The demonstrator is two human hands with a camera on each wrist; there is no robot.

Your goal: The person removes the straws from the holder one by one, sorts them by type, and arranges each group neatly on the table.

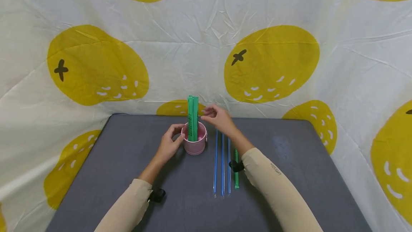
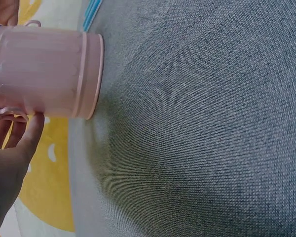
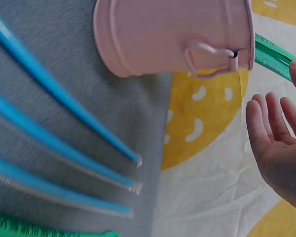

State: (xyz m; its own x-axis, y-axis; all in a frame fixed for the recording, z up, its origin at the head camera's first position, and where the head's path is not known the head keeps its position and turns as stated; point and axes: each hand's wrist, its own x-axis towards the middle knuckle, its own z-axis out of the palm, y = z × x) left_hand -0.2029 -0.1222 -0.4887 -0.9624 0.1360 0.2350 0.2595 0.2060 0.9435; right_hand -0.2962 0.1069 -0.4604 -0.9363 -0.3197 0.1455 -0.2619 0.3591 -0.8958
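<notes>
A small pink bucket with side handles stands upright on the table. Several green-wrapped sticks with dark print rise out of it above the rim. My left hand holds the bucket's left side, thumb toward the front and fingers behind, close to the handle. To the right of the sticks is my right hand, raised above the bucket's rim. In the right wrist view its fingers are loosely extended, with nothing in them, and the thumb is beside the green sticks.
Right of the bucket lie three blue straws in clear wrappers, side by side. One more green-wrapped stick lies beside them, partly under the right forearm. Behind the grey table hangs a white cloth with yellow fruit prints.
</notes>
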